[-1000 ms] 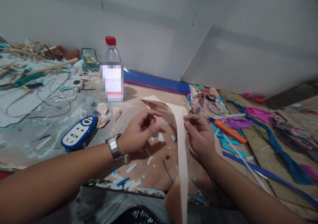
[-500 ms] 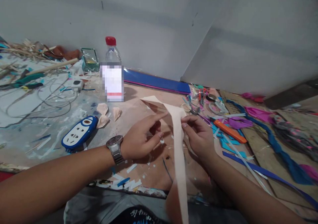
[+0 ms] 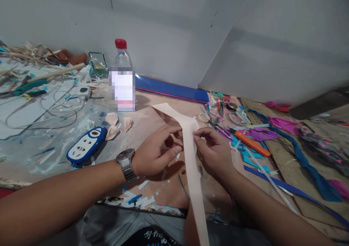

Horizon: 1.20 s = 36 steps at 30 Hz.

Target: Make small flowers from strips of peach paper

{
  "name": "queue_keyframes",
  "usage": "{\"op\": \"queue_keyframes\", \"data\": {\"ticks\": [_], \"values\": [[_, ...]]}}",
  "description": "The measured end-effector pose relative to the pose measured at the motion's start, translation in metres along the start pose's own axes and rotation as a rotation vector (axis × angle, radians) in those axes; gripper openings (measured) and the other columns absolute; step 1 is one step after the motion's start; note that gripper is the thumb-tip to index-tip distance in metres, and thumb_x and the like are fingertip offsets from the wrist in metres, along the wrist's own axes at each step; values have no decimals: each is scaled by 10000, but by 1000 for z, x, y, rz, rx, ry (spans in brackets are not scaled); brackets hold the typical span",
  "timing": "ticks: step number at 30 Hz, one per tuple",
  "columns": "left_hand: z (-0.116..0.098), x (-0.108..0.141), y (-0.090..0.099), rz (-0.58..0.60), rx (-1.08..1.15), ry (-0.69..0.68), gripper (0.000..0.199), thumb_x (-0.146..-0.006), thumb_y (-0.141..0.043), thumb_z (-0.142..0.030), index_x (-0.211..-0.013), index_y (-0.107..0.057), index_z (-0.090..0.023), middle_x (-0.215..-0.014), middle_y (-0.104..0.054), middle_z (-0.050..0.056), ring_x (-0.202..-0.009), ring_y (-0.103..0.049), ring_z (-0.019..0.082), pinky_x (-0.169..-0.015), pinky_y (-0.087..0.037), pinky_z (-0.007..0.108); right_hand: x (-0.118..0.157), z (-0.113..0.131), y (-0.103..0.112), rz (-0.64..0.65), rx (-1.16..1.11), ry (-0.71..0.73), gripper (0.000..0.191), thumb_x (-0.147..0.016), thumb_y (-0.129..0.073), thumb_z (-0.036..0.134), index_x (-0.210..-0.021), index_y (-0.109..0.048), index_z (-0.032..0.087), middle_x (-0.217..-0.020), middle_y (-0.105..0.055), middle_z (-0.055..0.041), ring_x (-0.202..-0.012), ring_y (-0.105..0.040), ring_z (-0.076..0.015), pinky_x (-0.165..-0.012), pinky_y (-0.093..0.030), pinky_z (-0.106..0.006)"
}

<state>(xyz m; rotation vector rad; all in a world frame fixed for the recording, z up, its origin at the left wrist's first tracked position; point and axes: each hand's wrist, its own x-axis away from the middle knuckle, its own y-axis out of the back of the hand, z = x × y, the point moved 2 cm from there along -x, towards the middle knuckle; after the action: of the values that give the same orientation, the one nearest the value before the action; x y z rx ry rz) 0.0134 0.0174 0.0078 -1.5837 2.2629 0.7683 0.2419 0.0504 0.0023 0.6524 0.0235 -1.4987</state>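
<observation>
A long pale peach paper strip (image 3: 194, 173) hangs between my hands, folded over at its top, with one end pointing to the upper left and the other running down past the table edge. Thumb and index finger of my right hand (image 3: 214, 146) pinch its right edge just below the fold. My left hand (image 3: 156, 149), a watch (image 3: 125, 162) at its wrist, has thumb and index finger apart. Its index fingertip meets the strip's left edge; the other fingers are curled and partly hidden. Small folded peach pieces (image 3: 112, 126) lie on the table to the left.
A blue-and-white power strip (image 3: 86, 144) lies left of my watch. Behind stand a red-capped bottle (image 3: 123, 59) and a phone (image 3: 125, 89) with a blurred screen. An orange cutter (image 3: 252, 143), scissors (image 3: 218, 124) and blue scraps lie at right. Green-handled pliers (image 3: 29, 88) rest far left.
The folded top of the strip has shifted slightly left, and my right hand has moved left with it. My left index finger, earlier stretched out across the strip, is now bent at its edge.
</observation>
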Motion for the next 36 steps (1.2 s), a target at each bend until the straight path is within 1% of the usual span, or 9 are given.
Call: {"op": "queue_keyframes", "data": {"ticks": [3,8,15,20,24,28,31,33,36], "values": [[2,0,-1,-48,139,40,462,-990,-658,-315,-1394,-450,-234,-1216,-586,99,-870,-616,170,-776,-535,318,2,0,-1,12,58,7,40,-950,-693,257,-974,-710,230,-946,-718,-38,-902,-668,-216,-886,-519,-380],[0,-4,3,97,-101,24,388,-988,-651,-320,-1351,-607,-192,-1123,-659,109,-992,-632,240,-906,-511,396,3,4,0,40,70,19,51,-929,-678,218,-972,-704,227,-910,-700,-31,-846,-650,-205,-822,-510,-361],[5,-3,1,67,-96,239,432,-962,-650,-277,-1379,-584,-183,-1110,-700,102,-905,-658,228,-844,-522,380,8,21,1,-3,-69,163,88,-937,-682,177,-932,-710,261,-877,-677,-26,-828,-635,-205,-780,-508,-353],[7,-5,2,36,-134,206,451,-944,-657,-256,-1387,-607,-189,-1200,-655,122,-1001,-644,244,-901,-519,392,12,29,2,-5,-99,246,119,-946,-701,169,-976,-727,281,-876,-695,-30,-826,-651,-212,-774,-522,-365],[6,-6,2,113,-150,228,414,-984,-625,-330,-1361,-666,-166,-1064,-663,101,-973,-637,250,-914,-504,413,16,26,2,46,-71,243,139,-1010,-631,233,-1066,-748,284,-978,-754,-68,-930,-709,-248,-840,-570,-411],[4,-4,-3,183,110,300,388,-1055,-512,-468,-1189,-723,-171,-988,-691,89,-967,-653,240,-925,-500,396,17,21,2,154,13,277,232,-996,-652,192,-1178,-737,309,-1076,-791,-60,-1003,-743,-245,-909,-588,-419],[4,-2,-7,221,386,413,539,-1044,-449,-640,-997,-712,-172,-871,-670,71,-810,-619,202,-780,-502,341,17,23,0,307,61,336,291,-961,-689,145,-1198,-728,308,-1103,-806,-50,-998,-769,-232,-888,-605,-387],[5,-2,-10,237,483,486,555,-983,-533,-705,-984,-704,-177,-878,-681,70,-771,-607,188,-733,-494,319,16,26,-1,385,80,369,310,-949,-695,121,-1200,-726,300,-1112,-812,-47,-992,-781,-221,-868,-611,-359],[7,-4,-11,211,546,557,475,-931,-675,-638,-1059,-708,-182,-969,-707,79,-846,-651,193,-779,-517,308,14,29,-1,400,76,373,299,-951,-684,112,-1186,-732,290,-1097,-818,-43,-980,-789,-211,-862,-614,-337]]}}
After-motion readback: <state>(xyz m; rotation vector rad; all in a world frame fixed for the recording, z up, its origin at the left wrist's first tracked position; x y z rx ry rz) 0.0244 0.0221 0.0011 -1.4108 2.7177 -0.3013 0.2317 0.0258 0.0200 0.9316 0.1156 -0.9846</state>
